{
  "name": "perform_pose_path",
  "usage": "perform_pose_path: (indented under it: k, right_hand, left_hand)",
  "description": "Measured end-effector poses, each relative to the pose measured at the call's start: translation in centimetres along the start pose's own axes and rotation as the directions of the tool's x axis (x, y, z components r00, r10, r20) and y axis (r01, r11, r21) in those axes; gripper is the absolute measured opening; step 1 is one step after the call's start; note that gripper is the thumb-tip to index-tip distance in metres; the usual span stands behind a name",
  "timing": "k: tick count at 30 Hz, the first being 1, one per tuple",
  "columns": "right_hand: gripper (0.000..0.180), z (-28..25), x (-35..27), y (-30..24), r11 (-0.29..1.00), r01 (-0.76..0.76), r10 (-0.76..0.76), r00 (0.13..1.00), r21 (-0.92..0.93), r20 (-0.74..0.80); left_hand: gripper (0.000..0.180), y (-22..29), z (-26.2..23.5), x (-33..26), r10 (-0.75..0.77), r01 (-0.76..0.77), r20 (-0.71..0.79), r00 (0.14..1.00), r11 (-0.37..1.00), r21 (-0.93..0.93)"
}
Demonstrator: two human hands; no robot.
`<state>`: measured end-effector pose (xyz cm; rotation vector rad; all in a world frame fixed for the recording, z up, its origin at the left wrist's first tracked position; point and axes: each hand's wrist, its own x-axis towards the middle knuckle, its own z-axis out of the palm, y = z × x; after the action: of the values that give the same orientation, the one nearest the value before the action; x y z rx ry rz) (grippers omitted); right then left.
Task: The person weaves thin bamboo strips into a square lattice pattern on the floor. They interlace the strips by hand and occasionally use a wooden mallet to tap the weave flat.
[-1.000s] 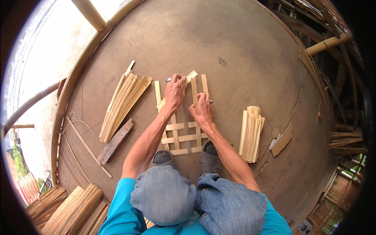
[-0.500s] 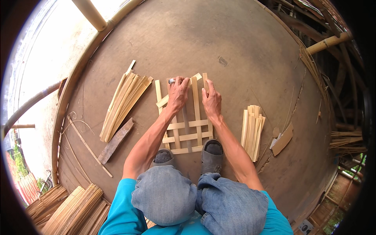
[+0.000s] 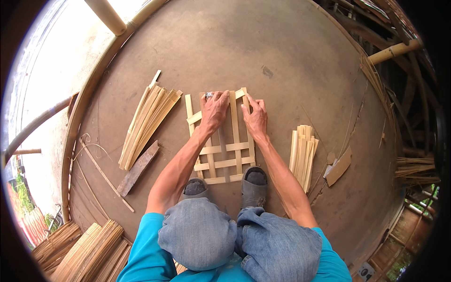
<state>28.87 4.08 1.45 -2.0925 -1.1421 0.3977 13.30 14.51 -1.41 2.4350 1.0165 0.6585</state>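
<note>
An open lattice of flat pale bamboo strips (image 3: 226, 163) lies on the floor in front of my feet. Several lengthwise strips run away from me, and crosswise strips are woven through them at the near end. Across the far end slants a loose crosswise strip (image 3: 194, 118), partly covered by my left hand (image 3: 214, 112). That hand's fingers are closed at the far ends of the middle strips; a ring shows on one finger. My right hand (image 3: 256, 118) pinches the rightmost lengthwise strip near its far end, beside the slanted strip's tip.
A fanned bundle of bamboo strips (image 3: 148, 124) lies to the left, beside a dark flat wooden piece (image 3: 138, 168). Shorter strips (image 3: 303, 155) are stacked on the right, near a brown flat piece (image 3: 338, 168). Larger bundles (image 3: 87, 254) lie at lower left. My sandals (image 3: 254, 193) touch the lattice's near edge.
The slanted strip's right end has moved right and now meets the rightmost lengthwise strip. My left fingers have shifted slightly right, and my right fingers have bent inward.
</note>
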Motion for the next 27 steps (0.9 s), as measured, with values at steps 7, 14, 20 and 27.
perform_pose_path:
  k: [7,14,20,27]
  right_hand:
    - [0.040,0.4,0.3,1.9,0.998,0.003,-0.002,1.000,0.064,-0.006]
    - [0.051,0.1,0.5,0.6,0.999,0.002,-0.005,0.998,0.044,0.061]
    - [0.049,-1.8,1.6,0.5,0.954,0.213,-0.154,0.953,-0.213,0.261]
    - [0.045,-1.3,2.3,0.9,0.935,0.283,-0.204,0.923,-0.214,0.326]
  left_hand:
    - [0.104,1.7,-1.3,0.9,-0.083,0.105,0.121,0.989,0.976,-0.188]
    - [0.099,1.4,-2.7,1.1,-0.062,0.106,0.212,0.975,0.973,-0.205]
    - [0.057,-0.9,-7.7,-2.2,-0.279,0.255,-0.083,0.957,0.941,-0.221]
    - [0.037,-3.4,-9.4,-8.6,-0.301,0.299,-0.019,0.953,0.952,-0.067]
